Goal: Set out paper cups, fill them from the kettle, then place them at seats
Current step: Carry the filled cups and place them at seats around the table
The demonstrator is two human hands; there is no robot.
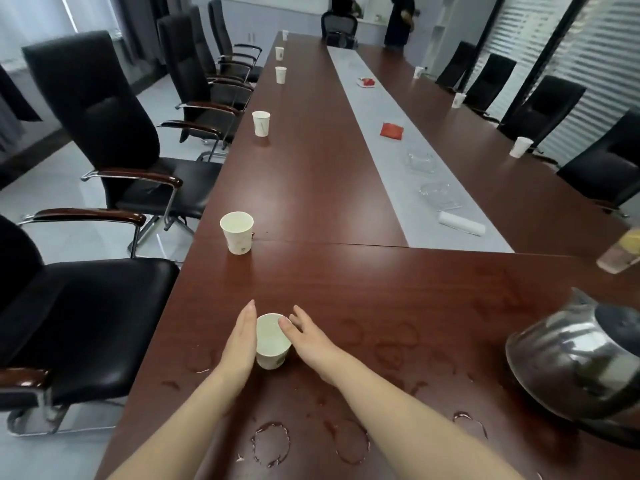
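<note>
Spillage was judged likely if the paper cup [272,341], merely pressed between the flat, open left hand [242,337] and right hand [308,337], were squeezed.

I see a white paper cup [272,341], a reddish-brown table [346,271], black chairs [104,116], a pale grey centre strip [381,133], a silver kettle [568,362].

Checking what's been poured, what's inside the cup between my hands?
The paper cup shows a pale interior, possibly water; level unclear. A right hand fingertip covers part of the rim.
</note>
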